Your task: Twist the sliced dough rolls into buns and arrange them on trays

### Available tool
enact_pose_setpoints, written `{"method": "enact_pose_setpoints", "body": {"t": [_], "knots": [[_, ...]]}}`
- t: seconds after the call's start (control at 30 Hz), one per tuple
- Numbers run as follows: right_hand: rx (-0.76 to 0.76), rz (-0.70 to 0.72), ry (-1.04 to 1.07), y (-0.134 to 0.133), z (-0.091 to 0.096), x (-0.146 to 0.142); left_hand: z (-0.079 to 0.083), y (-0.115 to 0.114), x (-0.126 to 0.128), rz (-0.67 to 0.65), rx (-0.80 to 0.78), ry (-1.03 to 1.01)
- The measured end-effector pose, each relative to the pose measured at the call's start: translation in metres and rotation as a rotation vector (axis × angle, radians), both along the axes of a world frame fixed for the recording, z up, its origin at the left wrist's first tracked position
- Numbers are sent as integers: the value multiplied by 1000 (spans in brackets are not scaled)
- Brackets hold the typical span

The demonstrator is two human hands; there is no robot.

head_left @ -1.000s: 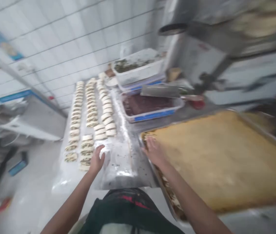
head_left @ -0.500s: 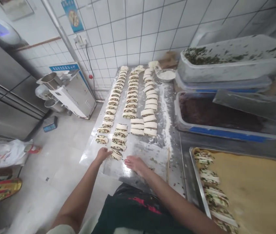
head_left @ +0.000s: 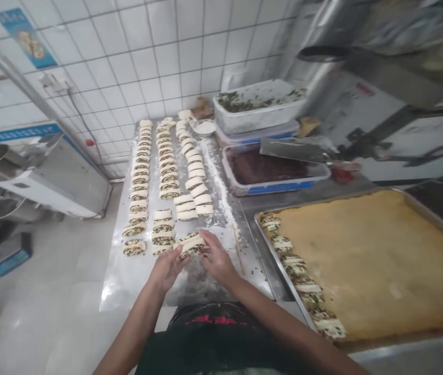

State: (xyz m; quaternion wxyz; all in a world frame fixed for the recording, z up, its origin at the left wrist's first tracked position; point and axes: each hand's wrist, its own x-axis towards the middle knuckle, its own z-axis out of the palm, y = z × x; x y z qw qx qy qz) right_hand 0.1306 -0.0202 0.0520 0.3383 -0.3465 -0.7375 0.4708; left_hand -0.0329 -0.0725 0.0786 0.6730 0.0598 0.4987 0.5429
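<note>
White wall tiles (head_left: 127, 62) stand beyond a metal worktable (head_left: 118, 291), where, over the near part just right of the middle row (head_left: 162, 229) of cut rolls, the left hand (head_left: 168, 268) and right hand (head_left: 217, 259) pinch a filled dough piece (head_left: 192, 245) by its opposite ends; whether it clears the surface, I cannot tell. It is probably light, soft and stretchy, with loose filling apt to spill, so a gentle grip at both ends suits it. Pale, slightly bowed dough strips show dark, green-flecked filling between them.
</note>
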Motion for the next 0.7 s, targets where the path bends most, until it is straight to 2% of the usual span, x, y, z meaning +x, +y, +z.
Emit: {"method": "enact_pose_setpoints", "body": {"t": [0.1, 0.17, 0.27, 0.43, 0.57, 0.63, 0.7], "knots": [[323, -17, -68, 23, 34, 36, 24, 14, 21, -219, 18, -104], [442, -21, -100, 35, 54, 59, 36, 22, 31, -407, 39, -85], [533, -36, -147, 44, 77, 91, 52, 36, 47, -629, 125, 35], [579, -60, -203, 50, 100, 139, 80, 56, 81, -857, 311, 255], [497, -341, -14, 56, 107, 162, 93, 66, 111, -892, 398, 193], [342, -516, 83, 55, 106, 164, 90, 72, 127, -801, 429, 199], [96, -634, 154, 52, 101, 159, 82, 79, 143, -631, 476, 300]]}}
